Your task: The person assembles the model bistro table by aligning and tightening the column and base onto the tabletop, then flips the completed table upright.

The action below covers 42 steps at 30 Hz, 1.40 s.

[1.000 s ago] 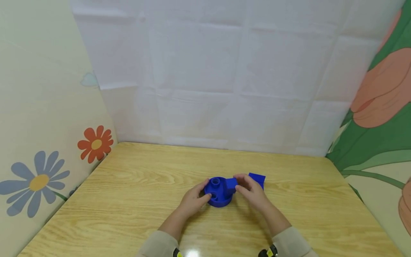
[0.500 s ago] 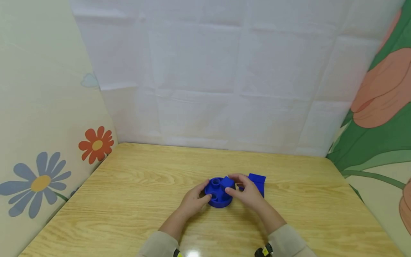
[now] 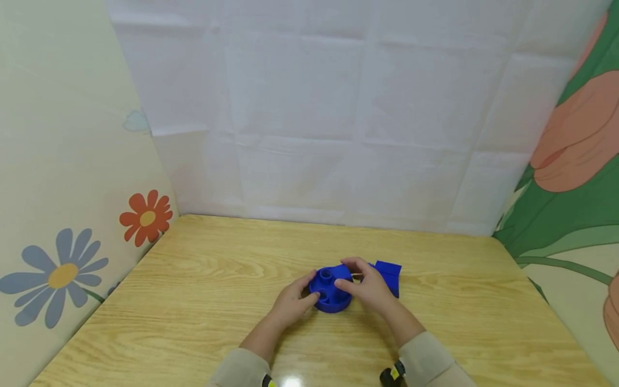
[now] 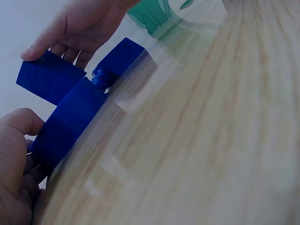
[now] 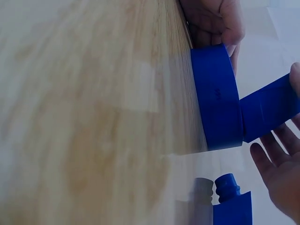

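Block [image 3: 342, 272] is now further over round base [image 3: 332, 307] on surface [image 3: 193, 301] than a sec ago (seated? can't tell), so joining looks nearer; R hand [image 3: 367, 285] pinches it, L hand [image 3: 292, 302] grips base.

Room lies beyond disc [image 3: 333, 300], loose block [image 3: 389, 275] obstructs right

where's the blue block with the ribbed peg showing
In the head view, the blue block with the ribbed peg lies on the wood-grain table, just right of and partly hidden behind the right hand.
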{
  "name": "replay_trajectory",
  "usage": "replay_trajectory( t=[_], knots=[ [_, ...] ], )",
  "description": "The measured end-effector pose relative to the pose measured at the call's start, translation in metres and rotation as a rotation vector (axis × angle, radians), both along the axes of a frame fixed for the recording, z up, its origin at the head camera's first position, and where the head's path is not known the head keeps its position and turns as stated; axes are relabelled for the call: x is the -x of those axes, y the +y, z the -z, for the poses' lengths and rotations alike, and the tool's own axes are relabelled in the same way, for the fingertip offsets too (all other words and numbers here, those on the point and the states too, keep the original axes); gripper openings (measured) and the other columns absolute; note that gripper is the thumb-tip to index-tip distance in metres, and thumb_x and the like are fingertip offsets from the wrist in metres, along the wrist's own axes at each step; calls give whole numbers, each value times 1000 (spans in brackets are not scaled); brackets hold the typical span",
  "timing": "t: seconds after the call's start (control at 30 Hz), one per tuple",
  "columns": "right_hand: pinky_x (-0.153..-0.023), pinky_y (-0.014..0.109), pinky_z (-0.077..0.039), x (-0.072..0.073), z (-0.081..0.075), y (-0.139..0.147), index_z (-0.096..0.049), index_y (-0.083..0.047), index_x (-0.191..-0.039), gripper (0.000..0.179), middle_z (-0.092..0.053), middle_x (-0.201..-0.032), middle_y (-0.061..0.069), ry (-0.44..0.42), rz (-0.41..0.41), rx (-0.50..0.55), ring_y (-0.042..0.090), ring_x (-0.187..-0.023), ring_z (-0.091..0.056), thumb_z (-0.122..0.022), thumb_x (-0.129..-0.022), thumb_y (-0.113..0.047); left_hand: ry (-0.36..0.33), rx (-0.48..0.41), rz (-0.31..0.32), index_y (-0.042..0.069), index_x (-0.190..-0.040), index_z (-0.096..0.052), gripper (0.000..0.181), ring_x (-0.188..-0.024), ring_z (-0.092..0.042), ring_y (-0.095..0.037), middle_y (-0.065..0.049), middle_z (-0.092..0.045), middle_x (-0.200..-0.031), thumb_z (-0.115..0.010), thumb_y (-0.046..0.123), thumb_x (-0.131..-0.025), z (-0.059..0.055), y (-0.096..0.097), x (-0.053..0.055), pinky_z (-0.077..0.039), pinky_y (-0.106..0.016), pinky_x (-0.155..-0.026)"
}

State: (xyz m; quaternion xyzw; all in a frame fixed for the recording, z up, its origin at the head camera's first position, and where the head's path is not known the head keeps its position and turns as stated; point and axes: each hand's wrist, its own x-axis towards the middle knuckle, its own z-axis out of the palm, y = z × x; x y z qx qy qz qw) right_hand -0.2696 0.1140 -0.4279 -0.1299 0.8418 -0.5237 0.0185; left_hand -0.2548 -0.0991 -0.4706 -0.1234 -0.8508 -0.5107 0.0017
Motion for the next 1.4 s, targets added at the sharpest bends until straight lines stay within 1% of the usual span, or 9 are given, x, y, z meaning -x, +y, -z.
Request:
replay_trajectory(
  t=[0.3, 0.4, 0.57, 0.73, 1.07, 1.17, 1.27, 1.33, 1.4],
  knots=[
    [-99, 45, -51, 1, 0, 3, -59, -4, -131, 38, -64, -126, 17, 36, -29, 67, 33, -118, -59, -63, -94, -12, 5, 10, -3, 4, -145, -46, 59, -134, -47, -40, -21, -51, -144, -63, 21, -91, -1, -1, 0, -36, -54, -112],
    [-95, 41, -52, 3, 0, 3, -60, -5, -130, 38, -66, -122, 15, 33, -18, 45, 29, -114, -60, -65, -94, -17, -1, 8, -2, 4, -145, -45, 59, -135, -46, -39, -21, -50, -145, -63, 21, -91, 0, -1, 1, -36, -53, -112],
    [-85, 34, -50, 7, 2, 3, -59, -15, -130, 43, -65, -114, 6, -6, 42, -16, 20, -103, -58, -71, -90, -30, -4, 1, 0, 4, -145, -45, 59, -134, -47, -39, -21, -50, -145, -63, 21, -91, 0, -2, 1, -36, -53, -112],
    [-72, 29, -47, 8, 0, 2, -56, -17, -136, 53, -60, -117, 8, -22, 67, -42, 19, -98, -54, -72, -89, -33, -9, 1, 2, 5, -146, -45, 60, -135, -46, -39, -20, -50, -146, -63, 22, -91, -1, -1, 1, -36, -53, -113],
    [-69, 27, -47, 10, 3, 0, -53, -15, -140, 59, -58, -123, 9, -42, 77, -35, 20, -96, -52, -73, -88, -34, -3, 8, 15, 4, -146, -44, 60, -136, -44, -40, -21, -48, -146, -62, 21, -92, 1, -1, 1, -35, -54, -113],
    [-73, 30, -51, 11, 4, 1, -54, -14, -138, 57, -56, -128, 9, -56, 91, -10, 22, -100, -54, -73, -88, -33, -6, 5, 8, 4, -146, -45, 59, -136, -45, -40, -21, -49, -146, -62, 21, -91, 0, -1, 0, -34, -54, -113],
    [-87, 40, -54, 11, 5, 3, -53, -11, -137, 56, -57, -134, 10, -65, 106, 38, 27, -112, -58, -73, -89, -31, -1, 4, 5, 4, -145, -46, 59, -136, -44, -41, -22, -49, -145, -63, 21, -91, 0, 0, -1, -34, -54, -113],
    [-97, 45, -51, 10, 5, 4, -52, -9, -136, 54, -58, -136, 13, -58, 108, 61, 31, -119, -57, -72, -90, -29, -10, 1, 1, 4, -145, -46, 59, -136, -44, -40, -21, -49, -146, -63, 20, -91, 0, 0, -1, -33, -54, -114],
    [-102, 48, -49, 9, 6, 5, -52, -7, -135, 51, -60, -134, 16, -42, 104, 72, 33, -122, -57, -70, -91, -26, -13, 5, 1, 5, -146, -45, 59, -137, -43, -40, -21, -48, -147, -62, 20, -91, 0, 0, -1, -33, -54, -114]
  ],
)
